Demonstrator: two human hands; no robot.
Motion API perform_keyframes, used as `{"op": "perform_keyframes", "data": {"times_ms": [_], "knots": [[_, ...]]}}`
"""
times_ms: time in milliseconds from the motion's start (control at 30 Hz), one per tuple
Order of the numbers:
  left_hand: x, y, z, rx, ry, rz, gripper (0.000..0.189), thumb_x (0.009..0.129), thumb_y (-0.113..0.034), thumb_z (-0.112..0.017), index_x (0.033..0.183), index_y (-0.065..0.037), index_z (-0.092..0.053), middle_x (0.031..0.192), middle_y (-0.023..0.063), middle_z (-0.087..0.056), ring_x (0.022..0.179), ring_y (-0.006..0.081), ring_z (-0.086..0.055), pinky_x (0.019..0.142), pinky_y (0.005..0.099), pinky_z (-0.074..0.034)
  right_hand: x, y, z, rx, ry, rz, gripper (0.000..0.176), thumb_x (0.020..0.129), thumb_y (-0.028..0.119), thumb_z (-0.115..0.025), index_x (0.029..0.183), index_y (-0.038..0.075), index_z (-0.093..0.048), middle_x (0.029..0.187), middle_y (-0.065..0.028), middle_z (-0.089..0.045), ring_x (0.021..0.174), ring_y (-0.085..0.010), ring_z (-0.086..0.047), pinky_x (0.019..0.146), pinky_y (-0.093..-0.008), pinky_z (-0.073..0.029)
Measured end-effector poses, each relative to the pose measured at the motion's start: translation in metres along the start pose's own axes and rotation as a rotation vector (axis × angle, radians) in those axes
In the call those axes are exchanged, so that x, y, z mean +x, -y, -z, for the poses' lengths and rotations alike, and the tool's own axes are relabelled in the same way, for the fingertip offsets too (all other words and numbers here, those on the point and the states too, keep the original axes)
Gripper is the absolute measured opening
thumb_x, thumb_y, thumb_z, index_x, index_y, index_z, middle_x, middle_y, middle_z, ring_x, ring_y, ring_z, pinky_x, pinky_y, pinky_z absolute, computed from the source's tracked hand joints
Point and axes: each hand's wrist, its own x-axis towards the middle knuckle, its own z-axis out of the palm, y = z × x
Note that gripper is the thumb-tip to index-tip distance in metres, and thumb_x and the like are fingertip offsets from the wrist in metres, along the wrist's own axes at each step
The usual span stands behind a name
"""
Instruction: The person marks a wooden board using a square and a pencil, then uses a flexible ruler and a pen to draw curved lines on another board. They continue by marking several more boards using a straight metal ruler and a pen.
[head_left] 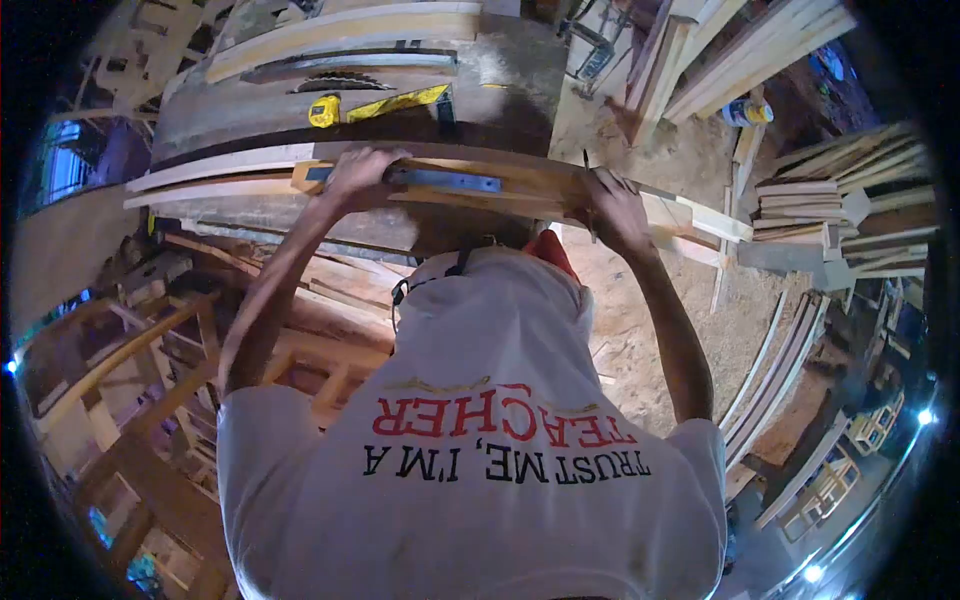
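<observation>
Across the bench edge lies a long pale wooden board (240, 160), with further strips alongside it. On top of the boards is a wooden piece (540, 178) with a blue-grey metal strip (450, 180) set in it. My left hand (362, 178) is wrapped round the left part of this piece. At its right end my right hand (618, 210) is closed, with a thin dark pencil-like stick (590, 200) between the fingers; its fingertips also rest against the wood.
On the workbench (510, 60) lie a yellow tape measure (324, 111), a yellow-bladed square (400, 103), a toothed saw blade (340, 83) and more boards. A clamp (592, 50) is at the bench's right edge. Stacked timber (800, 205) stands right; wooden frames (130, 360) stand left.
</observation>
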Motion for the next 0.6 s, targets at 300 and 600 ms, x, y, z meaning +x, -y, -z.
{"op": "perform_keyframes", "data": {"times_ms": [300, 600], "knots": [[0.032, 0.012, -0.011, 0.049, 0.133, 0.099, 0.037, 0.081, -0.034, -0.077, 0.113, -0.016, -0.074, 0.108, 0.0171, -0.072, 0.105, 0.0394, -0.067, 0.089, 0.0489, -0.054, 0.009, -0.022, -0.023, -0.179, -0.192, 0.060, 0.046, 0.084, 0.025, -0.072, 0.125, 0.006, -0.063, 0.113, -0.0145, -0.065, 0.111, -0.0357, -0.058, 0.095, -0.0457, -0.045], [0.002, 0.019, -0.035, -0.094, -0.339, 0.275, 0.047, 0.085, -0.050, -0.072, 0.111, -0.011, -0.069, 0.107, 0.0177, -0.069, 0.101, 0.0401, -0.067, 0.083, 0.0515, -0.053, -0.009, 0.003, -0.049, 0.311, -0.566, -0.159, 0.043, 0.099, 0.029, -0.058, 0.130, 0.000, -0.061, 0.105, -0.0197, -0.066, 0.106, -0.0338, -0.059, 0.095, -0.0429, -0.046]]}}
